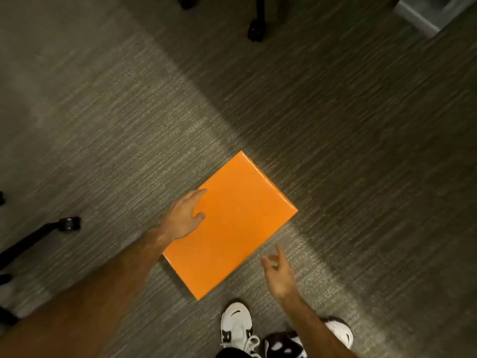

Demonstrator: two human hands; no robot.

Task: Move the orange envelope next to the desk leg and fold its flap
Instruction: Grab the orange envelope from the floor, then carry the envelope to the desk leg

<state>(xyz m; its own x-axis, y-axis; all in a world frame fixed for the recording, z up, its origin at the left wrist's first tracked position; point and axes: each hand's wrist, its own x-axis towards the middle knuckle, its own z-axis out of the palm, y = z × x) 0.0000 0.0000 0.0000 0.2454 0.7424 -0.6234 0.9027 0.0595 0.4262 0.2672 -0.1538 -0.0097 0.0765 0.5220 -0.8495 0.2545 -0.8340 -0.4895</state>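
The orange envelope (233, 224) lies flat on the grey carpet, turned diagonally, with its flap not visible from above. My left hand (182, 217) rests on the envelope's left edge, thumb on top and fingers curling over the edge. My right hand (280, 273) hovers just off the envelope's lower right side, fingers loosely apart, holding nothing. A grey desk leg or base (423, 15) shows in the top right corner, far from the envelope.
Black chair legs with castors stand at the left (68, 223) and at the top centre (256, 29). My white and black shoes (237, 325) are at the bottom edge. Open carpet (361, 125) stretches between the envelope and the top right corner.
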